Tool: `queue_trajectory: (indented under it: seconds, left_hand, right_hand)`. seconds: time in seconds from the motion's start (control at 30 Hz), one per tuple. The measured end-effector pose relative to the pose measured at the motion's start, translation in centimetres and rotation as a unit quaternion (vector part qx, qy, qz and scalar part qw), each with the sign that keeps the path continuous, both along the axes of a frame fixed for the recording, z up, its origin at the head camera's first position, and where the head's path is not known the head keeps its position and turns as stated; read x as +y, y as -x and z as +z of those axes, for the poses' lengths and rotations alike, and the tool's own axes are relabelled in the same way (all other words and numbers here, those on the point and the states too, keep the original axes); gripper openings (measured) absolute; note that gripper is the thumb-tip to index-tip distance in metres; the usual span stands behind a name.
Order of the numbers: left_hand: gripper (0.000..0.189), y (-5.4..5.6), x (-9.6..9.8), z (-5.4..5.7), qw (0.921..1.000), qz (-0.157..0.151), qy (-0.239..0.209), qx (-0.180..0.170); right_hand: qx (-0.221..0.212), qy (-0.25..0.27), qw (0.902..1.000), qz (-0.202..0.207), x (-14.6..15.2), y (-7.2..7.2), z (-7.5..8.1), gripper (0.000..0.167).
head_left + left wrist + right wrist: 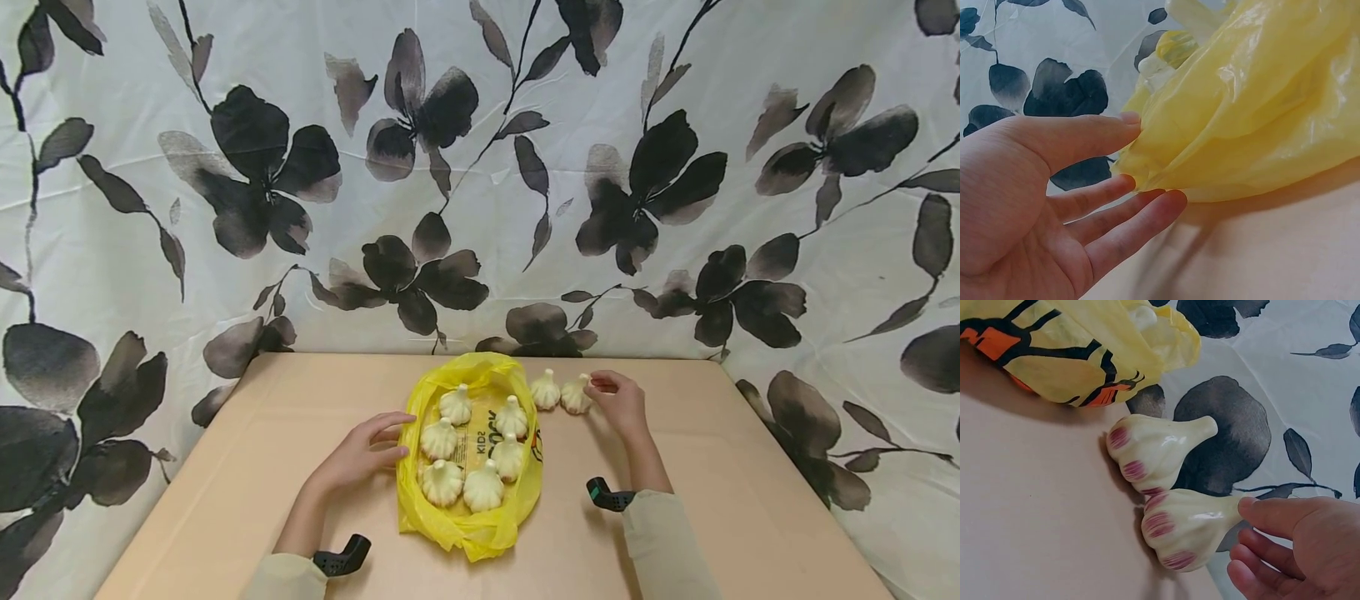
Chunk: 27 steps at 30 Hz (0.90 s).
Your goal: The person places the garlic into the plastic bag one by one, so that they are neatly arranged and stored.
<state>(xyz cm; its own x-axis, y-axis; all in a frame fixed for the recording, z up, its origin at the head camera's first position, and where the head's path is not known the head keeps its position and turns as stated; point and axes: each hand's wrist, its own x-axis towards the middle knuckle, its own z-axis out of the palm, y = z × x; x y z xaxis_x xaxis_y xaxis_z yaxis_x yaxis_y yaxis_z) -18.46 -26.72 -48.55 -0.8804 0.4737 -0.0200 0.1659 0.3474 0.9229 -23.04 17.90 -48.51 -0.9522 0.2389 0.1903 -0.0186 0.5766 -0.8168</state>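
A yellow plastic bag (528,492) lies on the table with its mouth spread wide and several garlic bulbs (442,483) inside. On its left side, my left hand (367,450) touches the bag wall with fingertips and thumb spread apart. Two more garlic bulbs stand side by side to the right of the bag, glossy and cream with purple streaks. The thumb of my right hand (1297,550) lies on the stem of the outer garlic bulb (1188,528), pinching it; the index finger is hidden behind. The other garlic bulb (1154,450) sits between it and the bag.
The pale tan table (315,392) has its far edge just behind the two outer bulbs. A white cloth with dark printed flowers (540,208) hangs behind and beside the table. Each wrist wears a black camera mount (342,557).
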Motion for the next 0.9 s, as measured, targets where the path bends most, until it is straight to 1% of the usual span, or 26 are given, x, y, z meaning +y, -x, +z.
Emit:
queue_trajectory:
  seconds: [0.3, 0.6, 0.9]
  left_hand:
    - [0.048, -0.1, 0.1, 0.3, 1.0, 0.006, 0.001, -0.004]
    - [0.049, 0.0, 0.1, 0.0, 0.9999, 0.006, -0.004, -0.011]
    - [0.048, 0.1, 0.0, -0.2, 1.0, 0.007, 0.001, -0.005]
  right_hand:
    - [-0.012, 0.005, 0.9998, 0.012, 0.3, 0.8, -0.7, 0.033]
    - [-0.007, -0.006, 0.9999, 0.014, 0.2, 1.4, -1.0, 0.03]
    - [-0.004, -0.014, 0.9996, 0.023, 0.1, 1.6, -1.2, 0.028]
